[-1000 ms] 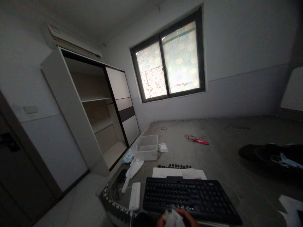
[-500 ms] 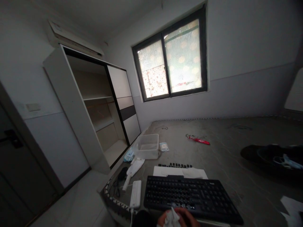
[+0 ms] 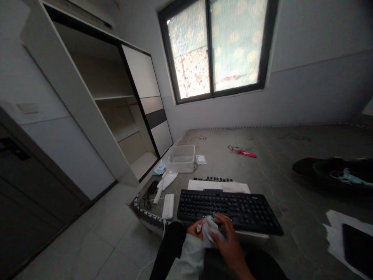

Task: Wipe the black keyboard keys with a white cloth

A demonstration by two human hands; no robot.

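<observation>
Head view shows us a crumpled white cloth (image 3: 210, 230) bunched between both our hands, at the black keyboard's (image 3: 229, 210) near edge. Beyond our fingers a clear plastic tub (image 3: 180, 158) sits (contents unclear). Left hand (image 3: 194, 229) pinches the cloth; right hand (image 3: 229, 237) curls around it.

A bare grey mattress (image 3: 262, 167) carries everything. Along its near edge lies a black keyboard (image 3: 229, 210), with white paper sheets (image 3: 218, 186) and a row of loose black keycaps (image 3: 212, 179) just behind it. Toward the left edge sit a clear plastic box (image 3: 180, 158), a white power strip (image 3: 168, 206) and a black mouse (image 3: 152, 187). A red packet (image 3: 243, 152) lies farther back, dark clothing (image 3: 332, 169) at the right edge
</observation>
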